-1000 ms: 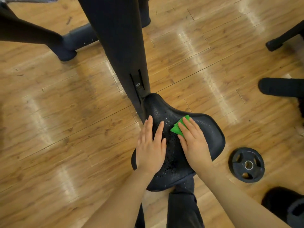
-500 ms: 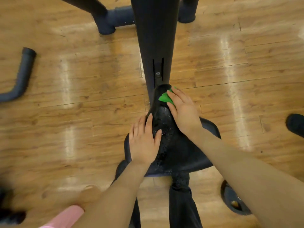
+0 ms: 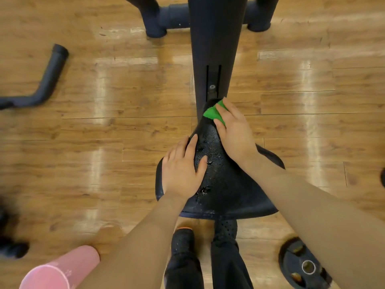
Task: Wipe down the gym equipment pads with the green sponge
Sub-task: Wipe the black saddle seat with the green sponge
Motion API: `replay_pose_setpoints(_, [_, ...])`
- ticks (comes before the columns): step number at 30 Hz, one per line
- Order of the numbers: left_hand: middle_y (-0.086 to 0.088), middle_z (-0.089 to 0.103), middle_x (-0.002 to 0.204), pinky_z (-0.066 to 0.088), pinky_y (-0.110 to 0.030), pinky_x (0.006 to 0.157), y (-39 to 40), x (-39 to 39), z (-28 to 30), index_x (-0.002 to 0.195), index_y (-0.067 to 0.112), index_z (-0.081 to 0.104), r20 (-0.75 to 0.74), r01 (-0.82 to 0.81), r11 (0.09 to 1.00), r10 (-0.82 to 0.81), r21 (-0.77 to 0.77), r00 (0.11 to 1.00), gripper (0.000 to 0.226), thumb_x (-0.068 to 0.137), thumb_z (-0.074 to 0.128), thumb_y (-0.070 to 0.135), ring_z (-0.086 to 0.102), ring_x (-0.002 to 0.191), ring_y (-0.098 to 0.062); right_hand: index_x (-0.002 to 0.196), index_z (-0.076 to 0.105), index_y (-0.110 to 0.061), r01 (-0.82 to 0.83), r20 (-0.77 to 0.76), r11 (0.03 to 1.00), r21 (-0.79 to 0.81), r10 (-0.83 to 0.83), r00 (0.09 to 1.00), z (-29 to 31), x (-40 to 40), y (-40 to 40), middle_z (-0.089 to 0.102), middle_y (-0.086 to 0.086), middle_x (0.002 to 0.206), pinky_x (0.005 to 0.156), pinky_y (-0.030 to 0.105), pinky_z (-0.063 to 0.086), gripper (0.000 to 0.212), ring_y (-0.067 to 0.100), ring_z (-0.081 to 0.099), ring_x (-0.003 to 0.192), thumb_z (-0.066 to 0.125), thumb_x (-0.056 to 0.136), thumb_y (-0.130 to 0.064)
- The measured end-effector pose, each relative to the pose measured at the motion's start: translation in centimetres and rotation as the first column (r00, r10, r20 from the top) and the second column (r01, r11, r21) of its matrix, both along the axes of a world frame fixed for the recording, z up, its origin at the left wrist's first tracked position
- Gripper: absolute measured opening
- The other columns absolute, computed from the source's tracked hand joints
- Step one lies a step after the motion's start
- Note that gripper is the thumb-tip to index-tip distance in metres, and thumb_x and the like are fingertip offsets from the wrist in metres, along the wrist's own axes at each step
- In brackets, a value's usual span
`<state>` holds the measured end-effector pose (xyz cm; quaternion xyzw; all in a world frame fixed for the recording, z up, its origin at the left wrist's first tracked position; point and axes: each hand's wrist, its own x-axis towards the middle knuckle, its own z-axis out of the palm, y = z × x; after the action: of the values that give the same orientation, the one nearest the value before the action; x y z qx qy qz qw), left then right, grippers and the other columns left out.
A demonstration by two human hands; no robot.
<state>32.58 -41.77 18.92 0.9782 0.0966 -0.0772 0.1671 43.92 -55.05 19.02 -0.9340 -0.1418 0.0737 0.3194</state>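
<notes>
Closest to you, your left hand (image 3: pixel 182 170) lies flat on the left side of the black seat pad (image 3: pixel 227 184), fingers straight and holding nothing, and water drops still sit on the middle of the pad beside it. Farther forward, your right hand (image 3: pixel 235 132) presses the green sponge (image 3: pixel 211 112) onto the narrow front tip of the pad, fingers bent over it, just below the dark post (image 3: pixel 214 49). Judging from this, the tip is being wiped now, while the wet middle and the wide back part look not finished yet.
</notes>
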Motion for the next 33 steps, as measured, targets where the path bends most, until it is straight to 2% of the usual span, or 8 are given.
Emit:
replay_pose_setpoints(4, [-0.004, 0.040, 0.151, 0.029, -0.040, 0.110, 0.0, 0.1, 0.1, 0.149, 0.025, 0.032, -0.022, 0.004, 1.000, -0.004, 0.005, 1.000, 0.062, 0.094, 0.024, 0.055, 0.042, 0.132, -0.025, 0.141, 0.043, -0.003, 0.041, -0.011, 0.999, -0.029, -0.041, 0.999, 0.7, -4.6, -2.2, 0.034, 0.013, 0.152, 0.115, 0.025, 0.015, 0.048, 0.027, 0.033, 0.138, 0.055, 0.096, -0.012])
replay_pose_setpoints(8, [-0.003, 0.038, 0.152, 0.029, -0.041, 0.111, 0.0, 0.1, 0.1, 0.150, 0.027, 0.029, -0.052, 0.002, 1.000, -0.002, 0.006, 0.999, 0.063, 0.094, 0.022, 0.056, 0.039, 0.135, -0.026, 0.141, 0.044, -0.004, 0.030, 0.000, 0.997, -0.075, -0.030, 1.000, 0.6, -7.1, -3.6, 0.034, 0.011, 0.153, 0.117, 0.035, 0.022, 0.048, 0.026, 0.031, 0.140, 0.056, 0.095, -0.013])
replay_pose_setpoints(10, [-0.003, 0.037, 0.152, 0.031, -0.041, 0.110, 0.0, 0.1, 0.0, 0.150, 0.027, 0.029, -0.053, 0.000, 1.000, 0.000, 0.005, 0.999, 0.063, 0.094, 0.023, 0.056, 0.039, 0.135, -0.026, 0.140, 0.045, -0.005, 0.065, -0.007, 0.997, -0.046, -0.065, 0.998, 0.3, -6.5, -3.0, 0.034, 0.012, 0.152, 0.116, 0.037, 0.023, 0.047, 0.028, 0.032, 0.140, 0.056, 0.095, -0.013])
replay_pose_setpoints(14, [-0.003, 0.038, 0.152, 0.032, -0.042, 0.109, 0.1, 0.1, 0.0, 0.149, 0.026, 0.031, -0.041, -0.004, 1.000, 0.004, 0.002, 0.999, 0.063, 0.094, 0.023, 0.055, 0.040, 0.135, -0.026, 0.139, 0.048, -0.006, 0.113, 0.011, 0.993, -0.038, -0.112, 0.994, 0.0, -3.5, -0.8, 0.037, 0.015, 0.150, 0.114, 0.031, 0.016, 0.043, 0.032, 0.032, 0.139, 0.053, 0.097, -0.013])
replay_pose_setpoints(20, [-0.003, 0.039, 0.151, 0.035, -0.043, 0.108, 0.0, 0.1, -0.1, 0.149, 0.025, 0.032, -0.028, -0.003, 1.000, 0.002, -0.020, 1.000, 0.062, 0.095, 0.026, 0.054, 0.041, 0.134, -0.026, 0.143, 0.041, -0.008, -0.006, 0.018, 0.998, -0.064, 0.007, 1.000, 0.1, 2.9, 1.9, 0.030, 0.016, 0.153, 0.116, 0.039, 0.019, 0.045, 0.034, 0.025, 0.142, 0.047, 0.099, -0.015])
replay_pose_setpoints(22, [-0.003, 0.038, 0.151, 0.035, -0.043, 0.108, 0.0, 0.1, -0.1, 0.149, 0.026, 0.032, -0.026, -0.001, 1.000, 0.001, -0.021, 1.000, 0.061, 0.095, 0.027, 0.054, 0.042, 0.133, -0.026, 0.141, 0.044, -0.006, -0.023, 0.024, 0.998, -0.067, 0.025, 0.999, -0.1, 3.4, 2.0, 0.032, 0.016, 0.152, 0.116, 0.039, 0.020, 0.042, 0.034, 0.028, 0.141, 0.047, 0.099, -0.015])
replay_pose_setpoints(28, [-0.004, 0.040, 0.151, 0.035, -0.044, 0.109, 0.1, 0.1, -0.2, 0.148, 0.025, 0.033, -0.015, 0.003, 1.000, -0.004, -0.019, 1.000, 0.060, 0.095, 0.029, 0.053, 0.044, 0.132, -0.025, 0.135, 0.050, -0.002, 0.049, 0.095, 0.998, -0.044, -0.045, 0.994, -0.7, -1.4, 0.5, 0.039, 0.018, 0.148, 0.115, 0.042, 0.027, 0.041, 0.036, 0.037, 0.136, 0.055, 0.095, -0.010])
replay_pose_setpoints(33, [-0.005, 0.040, 0.150, 0.033, -0.044, 0.110, 0.1, 0.0, -0.2, 0.148, 0.024, 0.033, -0.011, 0.002, 1.000, -0.002, -0.022, 1.000, 0.061, 0.095, 0.028, 0.053, 0.044, 0.132, -0.025, 0.139, 0.046, -0.003, 0.041, 0.135, 0.994, -0.098, -0.028, 0.991, -0.6, -6.4, -1.3, 0.035, 0.015, 0.151, 0.115, 0.038, 0.023, 0.046, 0.032, 0.030, 0.140, 0.054, 0.095, -0.012])
